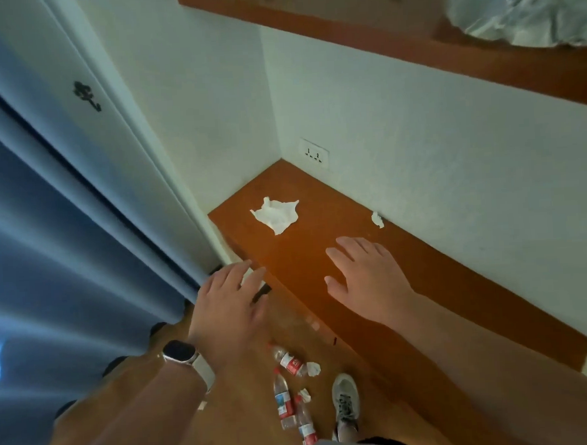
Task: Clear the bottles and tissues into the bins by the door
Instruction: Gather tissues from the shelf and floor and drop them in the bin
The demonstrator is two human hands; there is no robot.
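A crumpled white tissue [276,214] lies flat on the low wooden ledge [424,283] near its far left corner. A small tissue ball [377,219] sits against the wall further right. My right hand [366,273] hovers open over the ledge, below and right of the flat tissue, holding nothing. My left hand [228,307], with a watch on the wrist, is open over the ledge's left edge. On the floor lie three clear plastic bottles with red labels [289,360] [284,401] [305,424] and two small tissue balls [313,368] [304,394].
A blue curtain [49,269] hangs at the left beside a white panel with a black hook [86,95]. A wall socket [315,152] sits above the ledge. A wooden shelf [412,42] overhead carries a clear plastic bag [525,6]. My shoe [345,403] stands by the bottles.
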